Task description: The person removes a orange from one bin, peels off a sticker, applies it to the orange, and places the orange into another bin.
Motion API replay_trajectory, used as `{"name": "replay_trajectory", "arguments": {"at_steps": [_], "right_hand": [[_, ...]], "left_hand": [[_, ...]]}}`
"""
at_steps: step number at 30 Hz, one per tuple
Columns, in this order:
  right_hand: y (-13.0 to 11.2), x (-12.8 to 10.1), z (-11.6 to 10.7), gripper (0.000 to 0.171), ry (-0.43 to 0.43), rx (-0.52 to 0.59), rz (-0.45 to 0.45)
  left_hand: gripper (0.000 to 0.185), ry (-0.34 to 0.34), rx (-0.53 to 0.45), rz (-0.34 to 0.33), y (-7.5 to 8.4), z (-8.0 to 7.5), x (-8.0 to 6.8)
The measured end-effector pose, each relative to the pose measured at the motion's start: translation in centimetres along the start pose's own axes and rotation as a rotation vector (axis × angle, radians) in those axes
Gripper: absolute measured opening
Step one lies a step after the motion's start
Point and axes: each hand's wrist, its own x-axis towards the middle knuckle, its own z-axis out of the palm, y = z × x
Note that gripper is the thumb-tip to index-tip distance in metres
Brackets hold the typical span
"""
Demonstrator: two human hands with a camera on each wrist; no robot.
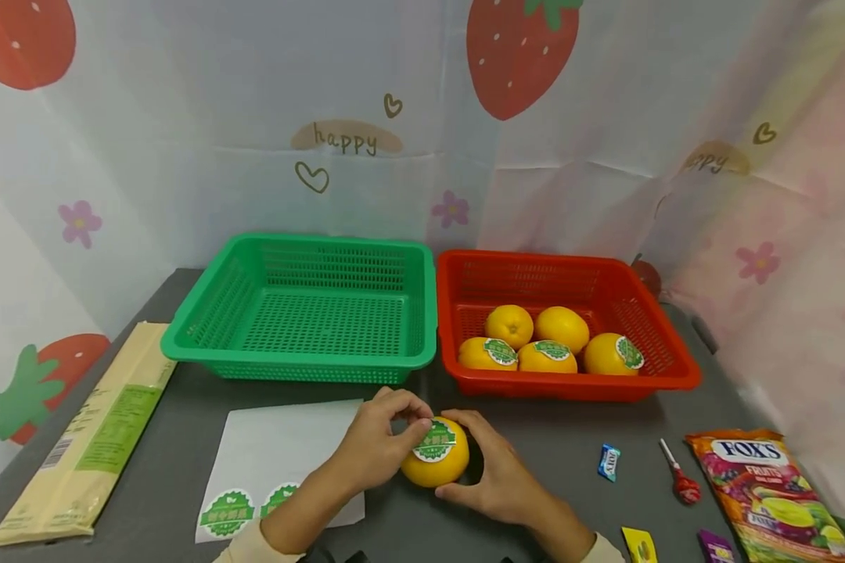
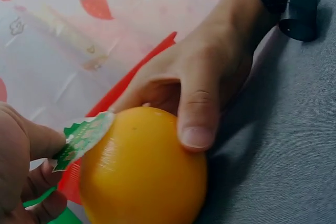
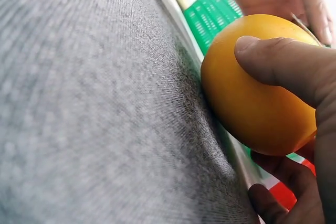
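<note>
An orange (image 1: 434, 463) rests on the grey table (image 1: 549, 446) in front of the baskets. My right hand (image 1: 489, 469) grips it from the right side, thumb (image 2: 197, 121) pressed on its skin. My left hand (image 1: 383, 438) pinches a round green-and-white sticker (image 1: 434, 442) by its edge, and the sticker (image 2: 84, 137) lies partly on the top of the orange (image 2: 144, 169). In the right wrist view the orange (image 3: 257, 87) shows under my thumb (image 3: 286, 64).
A green basket (image 1: 303, 309) stands at the back left, with nothing in it. A red basket (image 1: 570, 320) beside it holds several oranges, some stickered. A white sticker sheet (image 1: 275, 469), a long yellow packet (image 1: 88, 438), sweets and a FOX'S bag (image 1: 767, 489) lie around.
</note>
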Motion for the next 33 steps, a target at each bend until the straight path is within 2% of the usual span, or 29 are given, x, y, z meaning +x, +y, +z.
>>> {"name": "replay_trajectory", "arguments": {"at_steps": [8,11,14,16,19,22,26,30,33], "right_hand": [[-0.3,0.2,-0.1,0.084,-0.007,-0.017,0.022],[-0.3,0.1,0.0,0.084,-0.019,-0.014,0.031],[-0.2,0.0,0.1,0.083,-0.023,-0.013,0.021],[-0.2,-0.1,0.1,0.082,-0.021,-0.004,-0.020],[-0.9,-0.2,-0.1,0.075,0.010,0.039,-0.149],[-1.5,-0.2,0.2,0.064,0.031,0.094,-0.279],[-1.3,-0.1,0.7,0.046,0.051,0.143,-0.327],[-0.7,0.0,0.8,0.039,0.127,0.136,-0.309],[-0.4,0.2,0.9,0.035,0.186,0.121,-0.262]], "left_hand": [[0.006,0.078,0.013,0.024,-0.9,1.0,0.0],[0.021,0.104,0.020,0.031,-1.2,1.1,-0.5],[0.035,0.097,0.028,0.075,-1.6,1.4,-1.3],[0.036,0.078,0.035,0.109,-1.9,1.8,-1.8],[0.041,0.035,0.030,0.145,-2.4,2.6,-2.5],[0.051,0.028,0.043,0.172,-2.9,3.2,-2.8],[0.052,0.051,0.071,0.210,-3.2,3.5,-2.8],[0.052,0.056,0.063,0.188,-3.2,3.4,-2.6],[0.052,0.058,0.040,0.138,-3.2,3.3,-2.5]]}}
